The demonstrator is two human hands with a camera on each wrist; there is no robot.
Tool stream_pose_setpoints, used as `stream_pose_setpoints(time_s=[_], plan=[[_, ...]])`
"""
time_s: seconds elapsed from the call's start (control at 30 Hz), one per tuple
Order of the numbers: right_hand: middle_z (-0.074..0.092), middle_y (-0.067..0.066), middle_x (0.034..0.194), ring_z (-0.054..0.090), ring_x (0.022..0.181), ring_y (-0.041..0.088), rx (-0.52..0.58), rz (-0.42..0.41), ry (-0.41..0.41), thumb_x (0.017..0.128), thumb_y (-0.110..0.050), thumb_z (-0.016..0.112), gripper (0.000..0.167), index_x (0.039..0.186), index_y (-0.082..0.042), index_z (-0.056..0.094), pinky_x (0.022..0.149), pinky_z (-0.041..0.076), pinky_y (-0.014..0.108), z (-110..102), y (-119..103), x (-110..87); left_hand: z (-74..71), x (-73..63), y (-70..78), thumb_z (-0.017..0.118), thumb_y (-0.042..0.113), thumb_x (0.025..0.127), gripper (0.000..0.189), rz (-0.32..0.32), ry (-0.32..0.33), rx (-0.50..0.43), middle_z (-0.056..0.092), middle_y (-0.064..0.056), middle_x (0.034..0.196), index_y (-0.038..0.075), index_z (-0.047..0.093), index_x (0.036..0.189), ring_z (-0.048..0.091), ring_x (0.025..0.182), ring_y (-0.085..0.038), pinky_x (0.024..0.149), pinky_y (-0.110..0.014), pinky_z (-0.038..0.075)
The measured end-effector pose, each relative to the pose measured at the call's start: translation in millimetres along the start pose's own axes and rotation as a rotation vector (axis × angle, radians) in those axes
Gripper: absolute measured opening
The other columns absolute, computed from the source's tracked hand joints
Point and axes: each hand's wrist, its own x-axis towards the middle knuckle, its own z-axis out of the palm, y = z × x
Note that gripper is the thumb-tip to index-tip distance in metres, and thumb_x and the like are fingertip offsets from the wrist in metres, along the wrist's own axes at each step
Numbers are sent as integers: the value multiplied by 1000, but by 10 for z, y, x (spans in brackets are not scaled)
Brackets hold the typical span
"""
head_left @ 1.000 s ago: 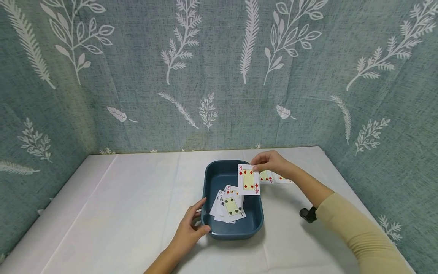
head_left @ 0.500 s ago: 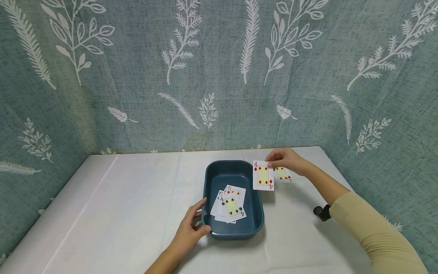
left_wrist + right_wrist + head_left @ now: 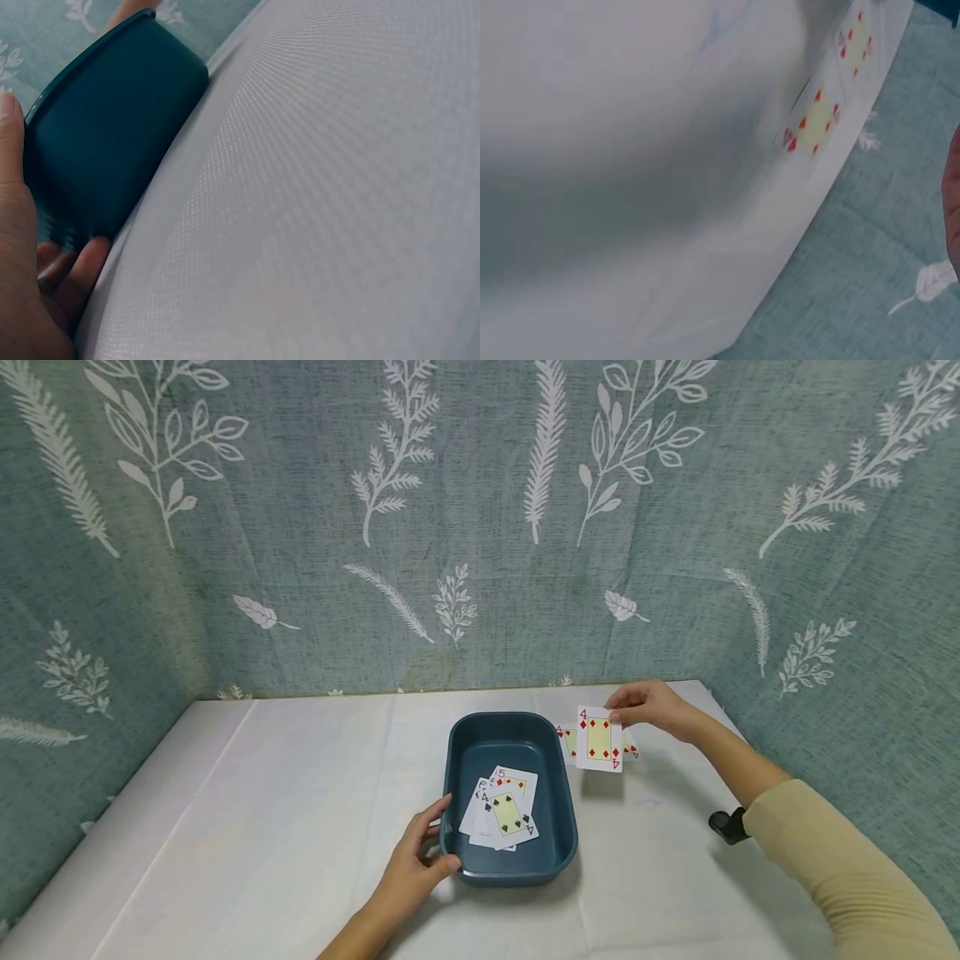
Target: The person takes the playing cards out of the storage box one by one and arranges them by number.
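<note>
My left hand (image 3: 412, 860) holds the left side of a dark blue plastic tray (image 3: 566, 827), thumb and index fingertip at its rim. In the left wrist view, fingers (image 3: 84, 274) bend against the tray's outer wall (image 3: 105, 120). Several playing cards lie loosely overlapped inside, a four of spades (image 3: 507, 814) on top and a five of diamonds (image 3: 519, 777) behind it. Right of the tray, my right hand (image 3: 651, 706) pinches the top right corner of a four of diamonds (image 3: 598, 739), face up above the table. It overlaps two red-suited cards lying behind it.
In the right wrist view, those cards lie near the table's far edge, one red-pipped card (image 3: 814, 126) beside another card (image 3: 855, 45). White cloth covers the table (image 3: 300, 810). Leaf-patterned fabric (image 3: 450, 527) rises behind and at both sides. A small black device (image 3: 727, 827) shows by the right sleeve.
My right hand has moved right with the four of diamonds, from over the tray's right rim to above the table cards. My left hand and the tray have stayed put.
</note>
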Motion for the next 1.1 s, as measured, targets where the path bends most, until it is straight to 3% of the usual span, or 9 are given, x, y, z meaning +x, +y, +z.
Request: stream_pose_setpoints(time_s=[0.57,0.9,1.1], plan=[[64,1,98,62,89,6,-7,19,21,92,-12,61,37,119,12,53,86,51,35,-343,244,-156,1,4,-3,76,14,79,75,15,3,4,44,-13,139,18,39,144,53,115,-32,76,-26,51],[62,8,106,59,89,3,-55,29,90,95,-13,56,35,119,11,51,89,49,42,-460,353,-221,-15,1,-31,75,14,80,74,53,-13,0,43,-15,139,16,38,144,53,116,-35,76,-27,52],[62,9,105,58,87,4,-102,62,138,96,-12,55,32,118,11,52,87,50,41,-533,451,-257,-10,3,-27,75,15,80,75,41,-19,-11,42,-14,139,16,38,145,53,116,-35,77,-26,51]])
